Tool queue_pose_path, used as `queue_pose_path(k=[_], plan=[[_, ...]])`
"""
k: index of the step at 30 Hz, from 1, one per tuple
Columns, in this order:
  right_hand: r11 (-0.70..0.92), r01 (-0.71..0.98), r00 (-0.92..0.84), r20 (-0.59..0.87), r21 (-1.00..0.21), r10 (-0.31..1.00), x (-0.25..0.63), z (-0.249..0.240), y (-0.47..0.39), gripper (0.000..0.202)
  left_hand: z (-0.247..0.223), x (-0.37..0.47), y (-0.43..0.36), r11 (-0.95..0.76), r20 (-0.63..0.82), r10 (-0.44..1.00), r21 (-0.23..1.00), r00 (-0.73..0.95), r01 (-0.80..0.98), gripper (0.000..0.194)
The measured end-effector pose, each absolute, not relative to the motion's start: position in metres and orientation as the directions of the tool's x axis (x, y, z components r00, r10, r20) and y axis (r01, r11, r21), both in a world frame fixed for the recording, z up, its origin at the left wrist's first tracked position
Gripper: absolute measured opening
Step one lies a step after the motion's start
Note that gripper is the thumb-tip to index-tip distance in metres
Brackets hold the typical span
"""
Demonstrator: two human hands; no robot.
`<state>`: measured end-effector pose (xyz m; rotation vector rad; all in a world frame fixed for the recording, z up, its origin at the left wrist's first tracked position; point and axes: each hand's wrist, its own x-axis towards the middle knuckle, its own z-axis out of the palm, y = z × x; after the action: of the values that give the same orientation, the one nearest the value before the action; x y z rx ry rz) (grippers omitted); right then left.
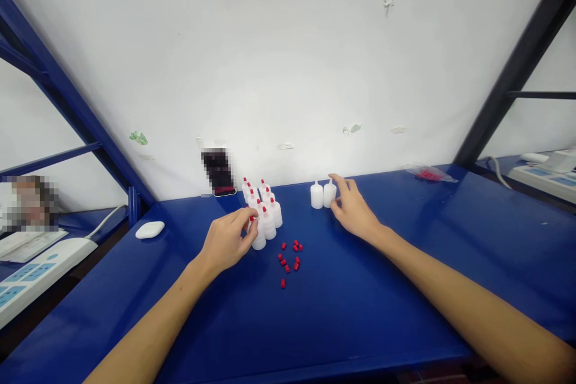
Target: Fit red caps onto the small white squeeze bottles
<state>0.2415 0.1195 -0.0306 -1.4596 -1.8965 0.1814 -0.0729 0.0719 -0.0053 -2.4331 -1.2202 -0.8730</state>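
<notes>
Several white bottles with red caps stand grouped left of the middle of the blue table. My left hand is closed at the front-left bottle, its thumb and fingers pinching round the red cap. Two white bottles without caps stand side by side to the right, the left one untouched. At the other uncapped bottle, my right hand has its thumb by the body and its index finger at the nozzle tip. Several loose red caps lie in front of the group.
A phone leans on the wall behind the bottles. A white oval case lies at the left, and a clear bag of red caps at the back right. Blue table; power strip at far left.
</notes>
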Motion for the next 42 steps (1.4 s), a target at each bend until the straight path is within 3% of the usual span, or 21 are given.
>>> queue_pose_path(k=[7,11,16,21,28,31,34,36,42], plan=[[0.372,0.736,-0.076,0.477,-0.566,0.876,0.244,-0.039,0.128,0.058,-0.002,-0.074,0.069,-0.659,0.82,0.399,-0.055,0.41,0.75,0.01],[0.367,0.772,-0.047,0.529,-0.519,0.847,0.243,-0.032,0.128,0.049,0.001,-0.075,0.066,-0.583,0.775,0.5,-0.027,0.385,0.812,0.012],[0.469,0.83,-0.141,0.7,-0.302,0.7,0.239,-0.01,0.112,0.002,-0.004,-0.07,0.067,-0.511,0.693,0.618,-0.006,0.372,0.86,0.017],[0.626,0.707,-0.287,0.675,-0.33,0.68,0.217,-0.01,0.088,0.026,-0.008,-0.066,0.072,-0.507,0.694,0.619,-0.004,0.368,0.862,0.02],[0.795,0.454,-0.457,0.661,-0.402,0.595,0.199,-0.012,0.071,0.025,0.008,-0.046,0.057,-0.74,0.907,0.258,-0.035,0.332,0.671,0.013],[0.837,0.346,-0.53,0.648,-0.425,0.548,0.202,-0.012,0.064,0.011,-0.001,-0.023,0.043,-0.867,0.853,0.319,0.087,0.413,0.49,0.007],[0.9,0.235,-0.535,0.724,-0.367,0.435,0.2,-0.014,0.058,0.035,-0.019,-0.004,0.037,-0.87,0.785,0.468,0.328,0.406,0.369,0.013],[0.909,0.253,-0.465,0.782,-0.332,0.416,0.194,-0.017,0.055,0.029,-0.027,0.003,0.038,-0.843,0.762,0.53,0.423,0.373,0.333,0.015],[0.91,0.276,-0.476,0.779,-0.309,0.409,0.179,-0.02,0.05,0.026,-0.029,0.008,0.044,-0.833,0.765,0.551,0.478,0.334,0.278,0.013]])
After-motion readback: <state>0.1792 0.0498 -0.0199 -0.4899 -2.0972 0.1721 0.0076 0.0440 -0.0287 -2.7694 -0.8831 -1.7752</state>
